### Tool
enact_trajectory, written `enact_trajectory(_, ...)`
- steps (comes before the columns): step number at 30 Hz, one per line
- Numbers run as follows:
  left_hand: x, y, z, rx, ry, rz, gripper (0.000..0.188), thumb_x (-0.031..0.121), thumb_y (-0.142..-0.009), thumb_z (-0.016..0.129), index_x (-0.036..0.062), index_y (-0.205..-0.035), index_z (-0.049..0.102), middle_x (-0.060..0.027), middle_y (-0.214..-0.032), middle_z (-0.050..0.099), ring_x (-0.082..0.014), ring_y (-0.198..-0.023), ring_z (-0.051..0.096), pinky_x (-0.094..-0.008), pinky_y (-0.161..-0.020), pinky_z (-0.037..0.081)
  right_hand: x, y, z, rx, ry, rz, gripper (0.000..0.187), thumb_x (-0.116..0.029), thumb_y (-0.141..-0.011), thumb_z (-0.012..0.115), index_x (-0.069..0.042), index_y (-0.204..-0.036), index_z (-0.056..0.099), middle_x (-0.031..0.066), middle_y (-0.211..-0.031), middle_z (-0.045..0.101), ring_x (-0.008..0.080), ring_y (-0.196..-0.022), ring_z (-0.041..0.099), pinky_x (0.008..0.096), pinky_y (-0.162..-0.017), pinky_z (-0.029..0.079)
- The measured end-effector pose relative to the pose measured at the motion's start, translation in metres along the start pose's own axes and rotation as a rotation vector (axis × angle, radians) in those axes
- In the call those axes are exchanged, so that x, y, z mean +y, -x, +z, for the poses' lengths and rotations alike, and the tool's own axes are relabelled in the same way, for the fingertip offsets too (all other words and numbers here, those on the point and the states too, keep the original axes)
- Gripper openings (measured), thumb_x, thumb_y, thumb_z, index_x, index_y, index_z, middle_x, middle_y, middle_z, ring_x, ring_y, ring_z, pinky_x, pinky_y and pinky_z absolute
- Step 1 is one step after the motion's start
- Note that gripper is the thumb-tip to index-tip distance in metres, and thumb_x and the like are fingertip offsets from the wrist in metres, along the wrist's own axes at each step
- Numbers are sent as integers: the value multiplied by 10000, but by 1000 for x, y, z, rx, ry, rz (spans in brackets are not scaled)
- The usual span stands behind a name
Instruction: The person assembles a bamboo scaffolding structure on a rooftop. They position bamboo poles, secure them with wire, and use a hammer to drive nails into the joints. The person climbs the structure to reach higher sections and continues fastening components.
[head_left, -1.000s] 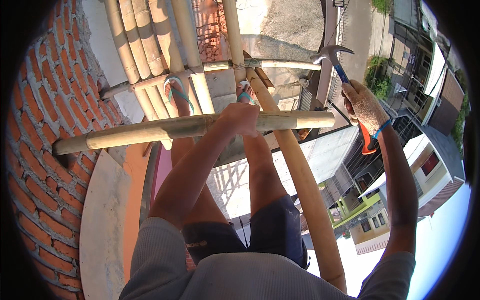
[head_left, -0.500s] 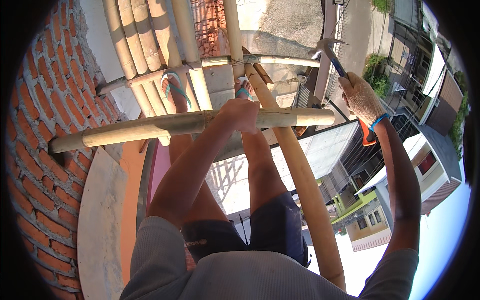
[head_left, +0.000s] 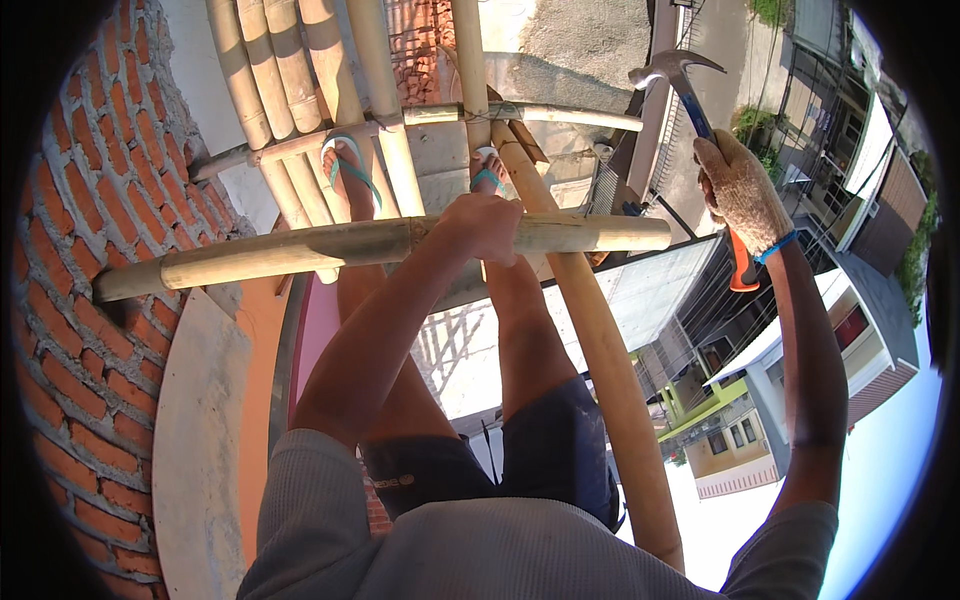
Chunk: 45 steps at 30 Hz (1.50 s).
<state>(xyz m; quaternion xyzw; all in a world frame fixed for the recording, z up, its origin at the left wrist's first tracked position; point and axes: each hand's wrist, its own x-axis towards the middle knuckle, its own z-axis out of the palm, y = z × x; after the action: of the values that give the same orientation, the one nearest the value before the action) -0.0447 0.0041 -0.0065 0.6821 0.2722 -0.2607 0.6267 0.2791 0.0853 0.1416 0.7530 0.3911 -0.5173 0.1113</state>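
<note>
A thick bamboo pole (head_left: 300, 255) runs crosswise in front of me, its left end at a hole in the brick wall (head_left: 90, 290). Bare and closed around the pole right of its middle is my left hand (head_left: 484, 226). Out at the right, my right hand (head_left: 742, 192), in a knitted work glove, grips a claw hammer (head_left: 690, 105) by its blue and orange handle. The hammer's steel head is raised beyond the pole's right end, touching nothing. Under that end passes a slanting bamboo pole (head_left: 610, 360).
My feet, in flip-flops, stand on lengthwise bamboo poles (head_left: 330, 80) high above the ground. A crosswise bamboo pole (head_left: 575, 117) lies under them, lashed at a joint. Far below on the right are a street (head_left: 715, 60), wires and houses (head_left: 735, 440).
My right hand has moved a little to the right with the hammer, and the hammer head is farther from the pole. My left hand still holds the pole.
</note>
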Motion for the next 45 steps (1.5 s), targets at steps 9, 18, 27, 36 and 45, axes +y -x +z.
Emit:
enact_trajectory(9,1,0,-5,12,-36,-18,531,307,-687,826,-3,-1089,669,-178,-987,758,-363,-928,751,-472,-812,596,13,34,51,-311,180,309,290,-291,-1076,494,-21,-1033,592,102,-696,594,235,-616,640,388,-558,530)
enact_trajectory(18,1,1,-6,-15,-25,-11,534,310,-700,825,-29,-1084,672,-191,-986,758,-366,-917,754,-474,-793,599,22,30,29,477,-266,-190,334,-348,-1083,574,-52,-937,519,59,-692,556,161,-545,586,341,-487,471)
enact_trajectory(27,0,2,-6,1,4,-13,523,296,-696,821,-34,-1072,669,-201,-941,756,-364,-891,757,-472,-779,600,2,25,5,263,-451,-67,297,-366,-1107,550,-119,-943,561,-24,-646,495,78,-461,458,264,-414,358)
enact_trajectory(36,-2,5,-7,19,18,-20,513,301,-699,821,-30,-1065,680,-204,-931,754,-369,-891,757,-472,-779,604,20,40,35,-185,17,246,358,-372,-1085,536,-38,-974,601,79,-746,603,205,-563,606,362,-524,490)
enact_trajectory(45,2,4,-11,-50,-4,-65,482,313,-692,826,-11,-1025,697,-198,-944,753,-356,-891,754,-469,-797,596,27,39,40,101,181,-28,265,-270,-1085,543,-12,-1056,601,130,-745,594,311,-654,628,407,-626,513)
